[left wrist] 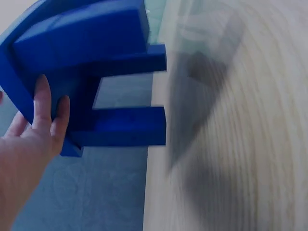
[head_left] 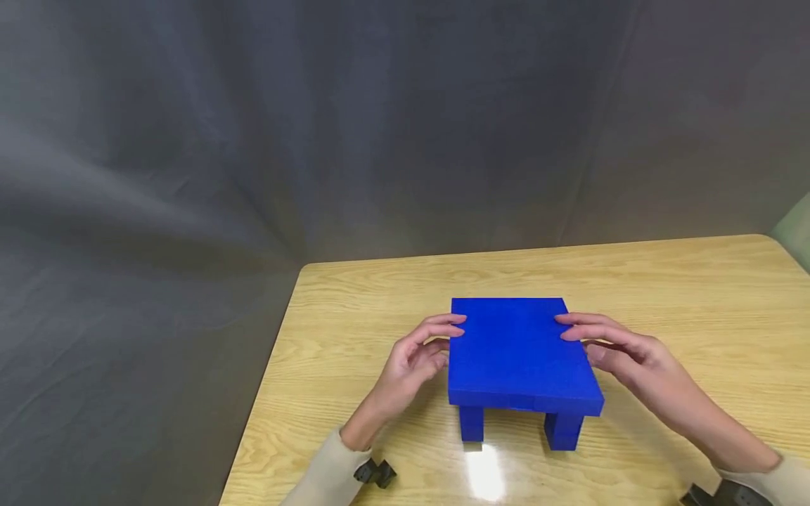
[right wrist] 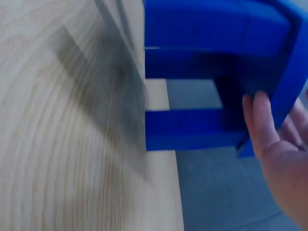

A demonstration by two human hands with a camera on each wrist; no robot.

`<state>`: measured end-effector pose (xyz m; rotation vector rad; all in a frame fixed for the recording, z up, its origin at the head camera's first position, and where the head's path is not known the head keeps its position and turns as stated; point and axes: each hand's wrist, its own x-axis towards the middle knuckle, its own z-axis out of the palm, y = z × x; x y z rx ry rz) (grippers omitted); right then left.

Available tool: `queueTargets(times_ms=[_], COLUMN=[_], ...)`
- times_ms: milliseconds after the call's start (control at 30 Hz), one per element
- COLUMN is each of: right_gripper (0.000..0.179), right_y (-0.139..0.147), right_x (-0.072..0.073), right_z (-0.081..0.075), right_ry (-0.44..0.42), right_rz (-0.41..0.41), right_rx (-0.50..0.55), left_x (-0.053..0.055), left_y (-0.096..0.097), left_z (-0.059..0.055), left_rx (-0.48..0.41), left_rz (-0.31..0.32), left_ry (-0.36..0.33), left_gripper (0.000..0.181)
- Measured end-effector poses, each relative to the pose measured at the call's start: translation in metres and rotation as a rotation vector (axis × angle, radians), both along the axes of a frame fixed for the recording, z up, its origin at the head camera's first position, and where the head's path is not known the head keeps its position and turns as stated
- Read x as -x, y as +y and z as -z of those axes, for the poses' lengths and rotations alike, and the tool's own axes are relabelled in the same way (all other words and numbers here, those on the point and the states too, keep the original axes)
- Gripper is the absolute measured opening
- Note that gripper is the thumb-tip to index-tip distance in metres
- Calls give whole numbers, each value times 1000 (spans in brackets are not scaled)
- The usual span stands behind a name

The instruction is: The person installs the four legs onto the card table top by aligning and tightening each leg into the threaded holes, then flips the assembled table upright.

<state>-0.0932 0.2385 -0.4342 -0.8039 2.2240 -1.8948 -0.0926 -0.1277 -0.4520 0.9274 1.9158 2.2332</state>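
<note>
A small blue stool (head_left: 519, 351) with a flat square top and block legs stands upright over the wooden table. I cannot tell if its legs touch the wood. My left hand (head_left: 411, 358) grips the left edge of the stool's top, with some fingers on the upper face and others below. On the opposite edge, my right hand (head_left: 633, 358) holds on in a similar way. Both wrist views show the stool's underside and legs from the side, with digits of the left hand (left wrist: 33, 130) and right hand (right wrist: 274, 139) reaching under the top.
The light wooden table (head_left: 354, 302) has a far edge and a left edge in view. Dark grey cloth (head_left: 405, 126) hangs behind it and along the left side. A bright light reflection lies on the wood just in front of the stool.
</note>
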Motion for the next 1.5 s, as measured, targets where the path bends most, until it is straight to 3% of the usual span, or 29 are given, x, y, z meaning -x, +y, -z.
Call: queueTargets(times_ms=[100,233,467,667,967,1233,1500], right_gripper=[33,36,73,75,78,82,87], right_y=[-7,-12,-11,-10,-9,-5,-2], right_x=[-4,-6,-9,-10,-14,-10,-3], right_z=[2,7,10,10,7,8,13], right_ry=[14,14,-101,-170,-150,-138,-165], right_rz=[52,71,89,112,103,29,-21], right_rx=[-2,51,45,9,-138,-135,-101], left_x=[-3,-8,-12,-11,-10,-5,-1], left_y=[2,4,3,1,-3,-6,-6], left_z=[1,0,-5,-8,-2,7,9], left_rx=[-3,-3,4,41,66,21,62], left_rz=[-47,-83,-53,-75,-8,101,152], left_ry=[-42,-149,-236,-328,-354,-345,-353], left_gripper=[32,38,77,81,82,96,107])
